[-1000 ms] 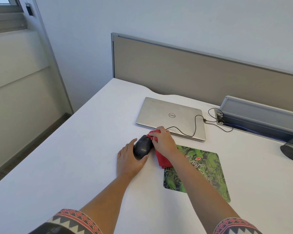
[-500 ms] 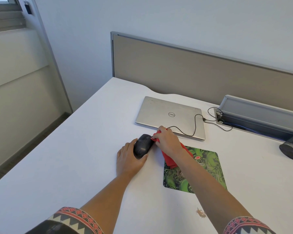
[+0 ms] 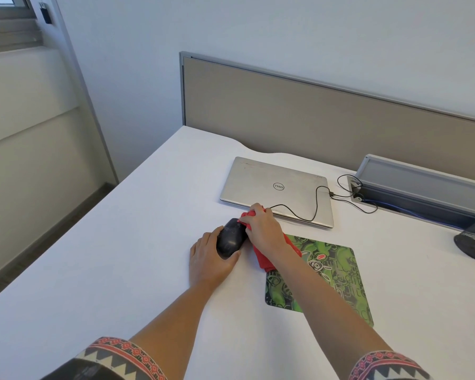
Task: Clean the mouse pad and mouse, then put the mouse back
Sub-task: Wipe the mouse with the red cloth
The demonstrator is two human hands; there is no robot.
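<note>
Head view: my left grip (image 3: 209, 259) curls around the black mouse (image 3: 231, 238), which sits on the white tabletop (image 3: 121, 256). My right grip (image 3: 263, 229) clutches a red cloth (image 3: 263, 257) against the mouse's far end. The green mouse pad (image 3: 332, 275) lies just to the right, with a closed laptop (image 3: 272, 185) beyond.

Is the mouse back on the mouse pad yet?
No, the mouse sits on the desk beside the mouse pad, held by the left hand while the right hand holds a red cloth against it.
</note>
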